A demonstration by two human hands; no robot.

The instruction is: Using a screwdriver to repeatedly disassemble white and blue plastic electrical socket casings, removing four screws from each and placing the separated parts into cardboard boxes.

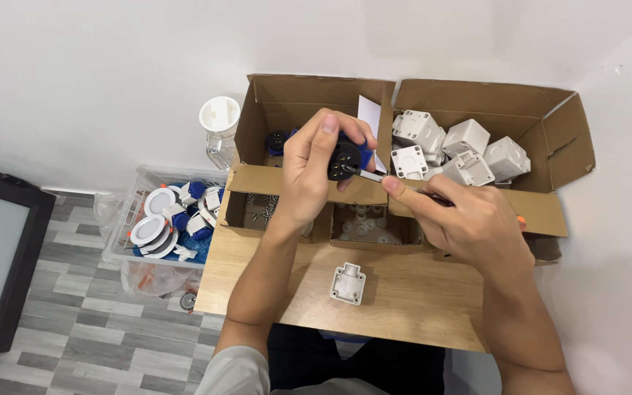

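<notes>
My left hand (314, 170) grips a round blue and black socket part (347, 156), held up above the cardboard boxes with its black face turned to the right. My right hand (462, 219) holds a screwdriver (371, 175), whose metal tip touches the black face of the part. An orange bit of the handle shows behind that hand. On the wooden table (404, 300) below lies a white plastic housing (348, 283), untouched.
A large open cardboard box (550, 139) at the back right holds several white housings. Another open box (279, 110) holds blue parts. Small open cartons (251, 208) contain screws and white pieces. On the floor, a clear plastic crate (166, 219) holds round white lamps; a white cylinder (219, 117) stands behind.
</notes>
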